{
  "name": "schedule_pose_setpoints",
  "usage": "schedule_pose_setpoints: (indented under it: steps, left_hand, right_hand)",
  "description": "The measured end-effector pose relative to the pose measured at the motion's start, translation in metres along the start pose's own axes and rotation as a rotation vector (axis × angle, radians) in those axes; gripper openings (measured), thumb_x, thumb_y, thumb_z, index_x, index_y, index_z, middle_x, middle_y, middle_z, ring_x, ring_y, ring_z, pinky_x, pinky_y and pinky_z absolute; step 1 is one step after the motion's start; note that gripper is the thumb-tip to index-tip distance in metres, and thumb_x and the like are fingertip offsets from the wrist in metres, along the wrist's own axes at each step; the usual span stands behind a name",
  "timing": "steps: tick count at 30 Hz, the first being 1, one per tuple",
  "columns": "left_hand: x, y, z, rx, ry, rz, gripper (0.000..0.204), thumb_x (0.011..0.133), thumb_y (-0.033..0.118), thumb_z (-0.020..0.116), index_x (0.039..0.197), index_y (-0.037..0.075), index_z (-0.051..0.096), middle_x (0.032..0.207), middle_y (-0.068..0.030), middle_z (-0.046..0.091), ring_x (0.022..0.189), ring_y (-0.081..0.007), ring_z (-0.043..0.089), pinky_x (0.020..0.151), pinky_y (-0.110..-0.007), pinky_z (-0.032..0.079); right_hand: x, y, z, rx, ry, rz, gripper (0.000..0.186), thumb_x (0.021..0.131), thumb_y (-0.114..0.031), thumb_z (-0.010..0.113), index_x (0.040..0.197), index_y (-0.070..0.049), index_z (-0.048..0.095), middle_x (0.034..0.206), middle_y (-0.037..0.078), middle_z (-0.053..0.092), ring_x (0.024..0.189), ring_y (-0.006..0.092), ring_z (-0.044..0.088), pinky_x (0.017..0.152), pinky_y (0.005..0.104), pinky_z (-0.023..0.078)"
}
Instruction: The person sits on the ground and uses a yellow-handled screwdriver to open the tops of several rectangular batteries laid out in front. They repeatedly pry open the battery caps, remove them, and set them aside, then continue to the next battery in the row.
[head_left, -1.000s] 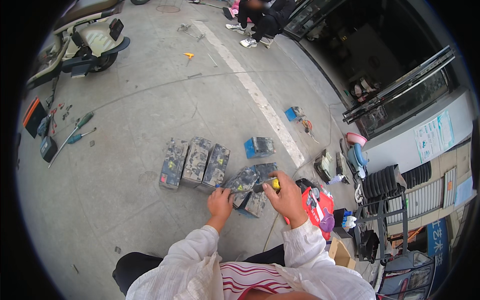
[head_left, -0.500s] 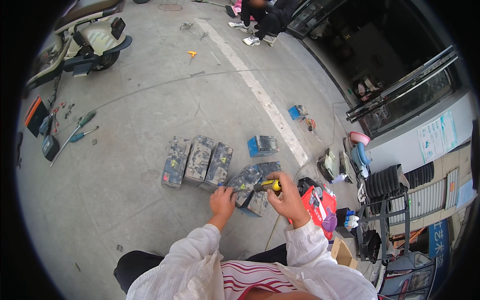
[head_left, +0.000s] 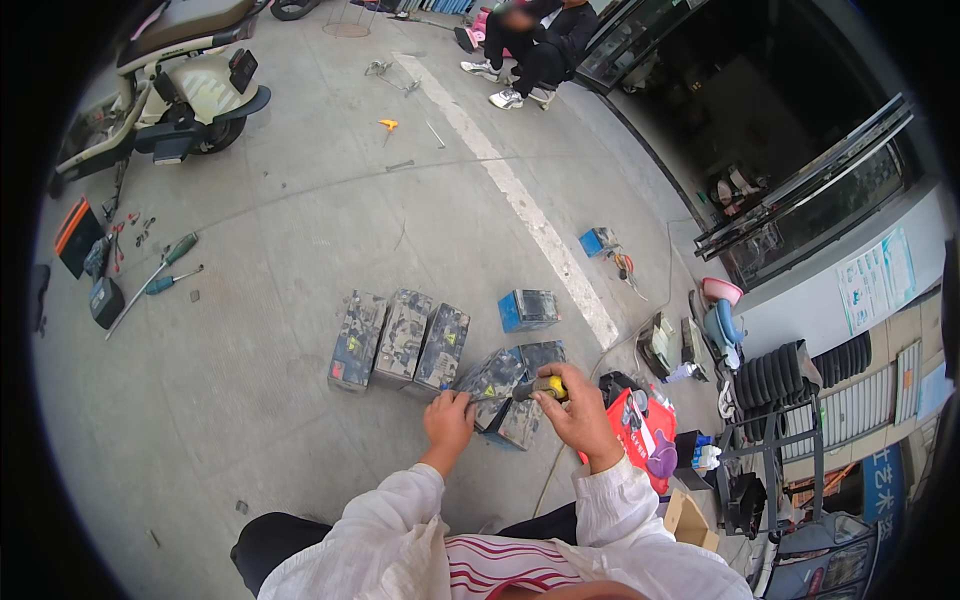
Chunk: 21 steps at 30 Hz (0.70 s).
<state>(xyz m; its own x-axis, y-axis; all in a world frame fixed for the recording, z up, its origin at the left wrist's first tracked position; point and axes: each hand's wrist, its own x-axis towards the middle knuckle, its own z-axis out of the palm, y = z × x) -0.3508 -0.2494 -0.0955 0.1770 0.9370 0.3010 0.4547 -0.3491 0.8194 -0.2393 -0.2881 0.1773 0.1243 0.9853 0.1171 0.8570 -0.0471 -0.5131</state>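
Left hand (head_left: pixel 447 425) and right hand (head_left: pixel 582 415) at lower centre. Right fingers closed round the handle of a yellow-and-black tool (head_left: pixel 550 386), shaft end toward the left hand; looks like a control grip. Left fingers curled at the near edge of a speckled block (head_left: pixel 494 373), probably steadying tool or block; can't tell if they pinch anything. That block sits mid-frame under the tool, two more (head_left: pixel 543 353) (head_left: pixel 519 427) just beside it; clustered within reach, I'd say. Lower right: open cardboard box (head_left: pixel 690 522), contents can't tell; dark bin (head_left: pixel 686 455) with blue-and-white bottles (head_left: pixel 708 456) in or at it; red bag (head_left: pixel 624 420) on the ground, purple item (head_left: pixel 662 456) on it, can't see inside. Left of the cluster, three blocks (head_left: pixel 404 335) stand side by side, likely to keep them together. Blue-sided block (head_left: pixel 528 311) above the cluster. Right of frame: pink basin (head_left: pixel 722 291), no contents readable. Left: green-handled screwdriver (head_left: pixel 180 247) on the ground. Upper left: scooter (head_left: pixel 200 98). Top centre: seated person (head_left: pixel 545 55), well apart.
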Motion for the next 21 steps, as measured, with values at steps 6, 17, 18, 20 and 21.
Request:
schedule_pose_setpoints:
  steps: [6,17,18,20,21]
  left_hand:
    - [0.001,0.001,-0.002,0.014,-0.002,-0.002,0.021,0.08,0.021,0.077,0.098,0.014,0.07,0.095,-0.0048,0.064,0.091,-0.0294,0.063,0.077,-0.045,0.048]
    - [0.001,0.003,-0.003,0.01,-0.028,-0.008,0.019,0.081,0.022,0.076,0.098,0.014,0.071,0.095,-0.0052,0.064,0.092,-0.0295,0.063,0.076,-0.045,0.048]
    - [0.001,-0.002,-0.001,0.007,-0.021,-0.007,0.02,0.081,0.023,0.076,0.098,0.014,0.071,0.096,-0.0049,0.064,0.092,-0.0292,0.063,0.076,-0.045,0.048]
    - [0.0,-0.003,0.0,-0.003,-0.012,0.0,0.02,0.081,0.023,0.076,0.098,0.014,0.071,0.096,-0.0051,0.064,0.092,-0.0294,0.063,0.076,-0.045,0.048]
    - [0.0,0.0,-0.001,-0.008,-0.009,0.007,0.019,0.081,0.021,0.076,0.097,0.013,0.071,0.094,-0.0055,0.064,0.091,-0.0299,0.063,0.076,-0.045,0.048]
  right_hand:
    - [0.004,-0.001,0.003,-0.113,0.025,0.046,0.037,0.088,-0.017,0.076,0.118,-0.003,0.061,0.11,0.019,0.064,0.1,0.0401,0.063,0.094,0.0404,0.049]
    - [0.003,0.0,0.006,-0.128,0.084,0.049,0.04,0.084,-0.025,0.081,0.112,-0.003,0.063,0.106,0.018,0.067,0.092,0.0402,0.065,0.086,0.0471,0.052]
    - [0.009,-0.001,0.006,-0.139,0.093,0.065,0.04,0.084,-0.026,0.081,0.111,-0.003,0.063,0.105,0.018,0.067,0.092,0.0401,0.065,0.086,0.047,0.052]
    - [0.007,-0.005,0.004,-0.098,0.061,0.004,0.041,0.085,-0.025,0.079,0.115,-0.003,0.06,0.107,0.019,0.065,0.097,0.0397,0.065,0.087,0.0449,0.052]
    - [0.005,-0.005,0.003,-0.028,0.066,-0.054,0.042,0.086,-0.024,0.079,0.116,-0.003,0.059,0.108,0.02,0.065,0.097,0.0394,0.065,0.087,0.0439,0.052]
